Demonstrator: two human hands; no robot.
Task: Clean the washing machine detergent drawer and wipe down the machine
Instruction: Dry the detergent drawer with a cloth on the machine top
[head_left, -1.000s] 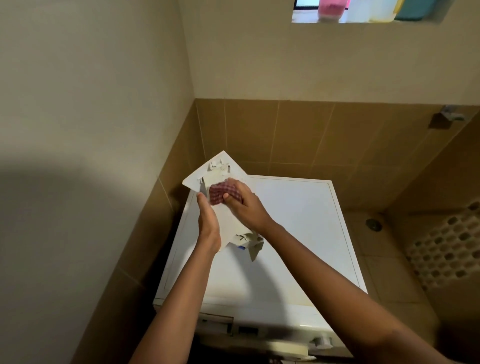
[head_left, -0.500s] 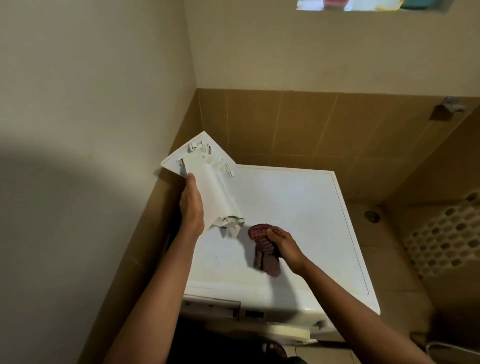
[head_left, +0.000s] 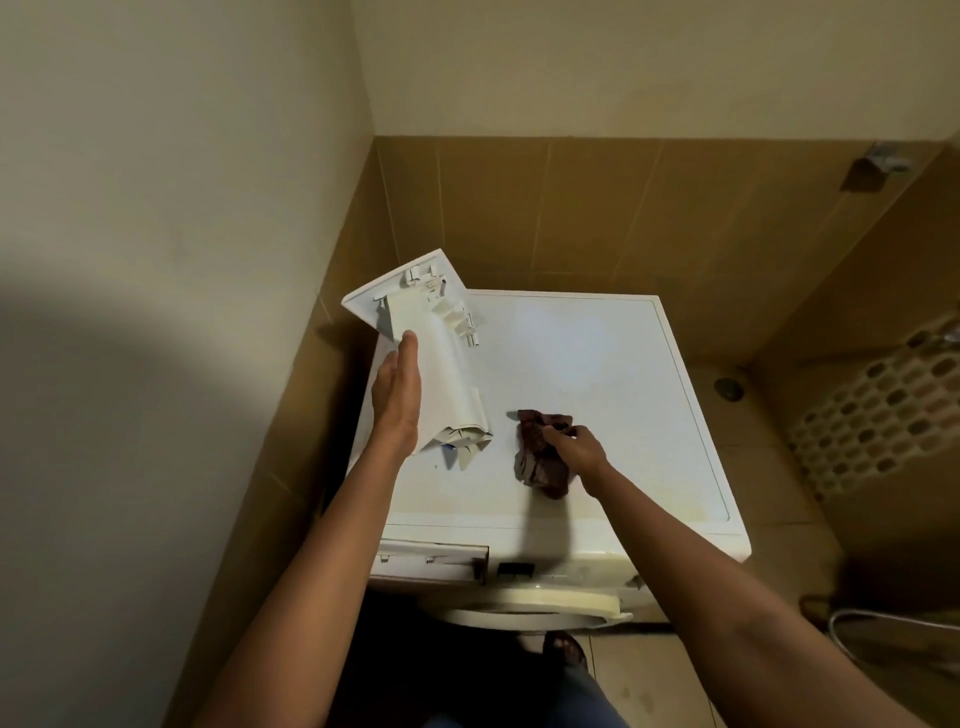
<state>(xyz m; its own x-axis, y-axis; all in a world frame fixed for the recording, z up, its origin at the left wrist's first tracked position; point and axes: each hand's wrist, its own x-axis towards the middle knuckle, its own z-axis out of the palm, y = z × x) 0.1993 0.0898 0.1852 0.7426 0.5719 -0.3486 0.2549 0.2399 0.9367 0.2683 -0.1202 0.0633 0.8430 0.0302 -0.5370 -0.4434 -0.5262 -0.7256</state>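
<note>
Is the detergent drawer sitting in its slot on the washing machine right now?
No, the left hand holds the drawer up above the washing machine, and its front slot gapes empty.

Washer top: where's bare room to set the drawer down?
The back right of the washer top, between the rear wall and the cloth, is bare. The front left is crowded: left hand holding the drawer, right hand gripping the cloth.

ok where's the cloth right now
In the head view, the dark red cloth sits bunched on the washing machine top, front of centre, gripped by the right hand, just right of the detergent drawer.
</note>
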